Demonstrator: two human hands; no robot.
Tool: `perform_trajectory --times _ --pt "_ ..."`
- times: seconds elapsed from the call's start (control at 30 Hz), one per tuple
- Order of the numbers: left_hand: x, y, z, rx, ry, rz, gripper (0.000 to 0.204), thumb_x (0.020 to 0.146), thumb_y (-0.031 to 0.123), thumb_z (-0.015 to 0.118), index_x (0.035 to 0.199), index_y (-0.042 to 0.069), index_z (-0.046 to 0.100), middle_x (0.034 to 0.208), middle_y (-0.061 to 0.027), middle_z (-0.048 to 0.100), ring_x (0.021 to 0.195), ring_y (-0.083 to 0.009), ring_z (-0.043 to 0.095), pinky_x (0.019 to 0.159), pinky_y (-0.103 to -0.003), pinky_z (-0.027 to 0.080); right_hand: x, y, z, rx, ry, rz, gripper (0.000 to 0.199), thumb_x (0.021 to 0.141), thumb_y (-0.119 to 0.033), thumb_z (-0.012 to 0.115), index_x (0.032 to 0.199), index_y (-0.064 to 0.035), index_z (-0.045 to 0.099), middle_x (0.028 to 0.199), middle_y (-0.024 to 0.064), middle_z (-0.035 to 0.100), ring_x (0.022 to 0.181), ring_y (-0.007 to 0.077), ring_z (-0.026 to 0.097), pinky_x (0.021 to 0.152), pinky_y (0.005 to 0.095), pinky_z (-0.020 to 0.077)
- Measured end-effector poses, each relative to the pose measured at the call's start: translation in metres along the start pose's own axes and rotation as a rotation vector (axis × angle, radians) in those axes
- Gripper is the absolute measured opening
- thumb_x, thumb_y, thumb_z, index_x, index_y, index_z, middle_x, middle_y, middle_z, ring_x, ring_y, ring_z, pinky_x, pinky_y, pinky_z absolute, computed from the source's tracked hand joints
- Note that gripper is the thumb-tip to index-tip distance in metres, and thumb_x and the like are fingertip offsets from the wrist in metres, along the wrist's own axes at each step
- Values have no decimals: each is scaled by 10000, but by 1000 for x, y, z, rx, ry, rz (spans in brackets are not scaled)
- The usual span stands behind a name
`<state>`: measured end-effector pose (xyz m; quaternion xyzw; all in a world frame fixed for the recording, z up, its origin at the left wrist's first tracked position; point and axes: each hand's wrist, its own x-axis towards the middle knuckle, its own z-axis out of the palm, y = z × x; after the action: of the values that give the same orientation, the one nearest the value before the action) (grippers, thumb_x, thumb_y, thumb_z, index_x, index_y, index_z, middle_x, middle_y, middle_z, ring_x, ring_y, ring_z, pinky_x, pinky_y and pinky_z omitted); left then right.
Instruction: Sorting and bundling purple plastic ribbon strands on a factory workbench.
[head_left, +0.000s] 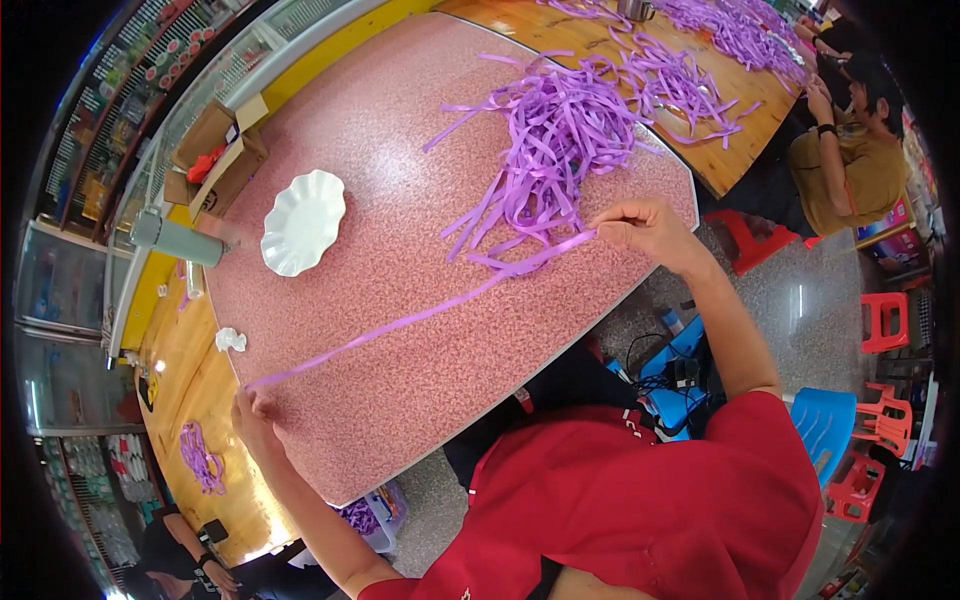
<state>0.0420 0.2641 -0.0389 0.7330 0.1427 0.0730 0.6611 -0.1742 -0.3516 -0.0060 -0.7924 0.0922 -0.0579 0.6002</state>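
A long purple ribbon (400, 322) stretches across the pink speckled table (400, 430) between my two hands. At the table's left edge my left hand (254, 418) pinches one end of it. My right hand (643, 232) grips the ribbon near the right edge, fingers closed, with the arm reaching up from the lower right. Just beyond that hand lies a big tangled heap of purple ribbons (560, 130), with loose ends trailing toward me. Part of the ribbon near my right hand runs close to the heap, and I cannot tell whether they are joined.
A white scalloped dish (303, 222), crumpled tissue (230, 340), green tumbler (180, 238) and open cardboard box (225, 165) stand to the left. More ribbons (680, 85) cover a wooden table at the far right, where a person (850, 160) sits. Another ribbon bundle (200, 460) lies lower left.
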Motion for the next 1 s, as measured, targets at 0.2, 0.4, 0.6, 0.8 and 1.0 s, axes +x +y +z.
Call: perform_trajectory --times 0.2,0.4,0.6,0.8,1.0 --pt "-84 40 98 348 69 732 277 972 269 613 1097 22 624 935 -72 624 847 -169 574 801 -330 458 -10 -24 28 367 -63 -4 183 882 -136 727 1004 -4 690 803 32 647 684 92 596 636 240 486" --pt "-224 60 198 94 -1308 242 498 1031 407 444 1259 -8 598 1194 -171 653 1162 -266 608 1005 -421 449 -18 -62 57 533 -154 12 219 877 -95 717 1066 9 679 848 58 644 711 125 620 649 258 508" --pt "-278 47 278 -540 -1319 -89 653 1052 448 350 1535 25 230 1565 -157 289 1444 -284 290 1162 -409 275 -31 -72 81 430 -176 -139 230 889 22 649 1118 37 664 1012 85 619 884 150 630 742 274 525" --pt "-280 72 283 -718 -1158 -305 636 1059 439 333 1525 13 253 1567 -138 285 1447 -254 280 1189 -401 211 -33 -75 101 480 -116 -254 229 882 72 636 1106 36 669 1064 86 591 1017 149 596 874 268 485" --pt "-269 70 279 -761 -1071 -289 542 1069 386 327 1457 12 387 1490 -144 409 1403 -259 362 1177 -409 247 -31 -63 108 487 -52 -340 278 862 79 665 1133 15 665 1066 83 582 1004 151 595 851 254 484"
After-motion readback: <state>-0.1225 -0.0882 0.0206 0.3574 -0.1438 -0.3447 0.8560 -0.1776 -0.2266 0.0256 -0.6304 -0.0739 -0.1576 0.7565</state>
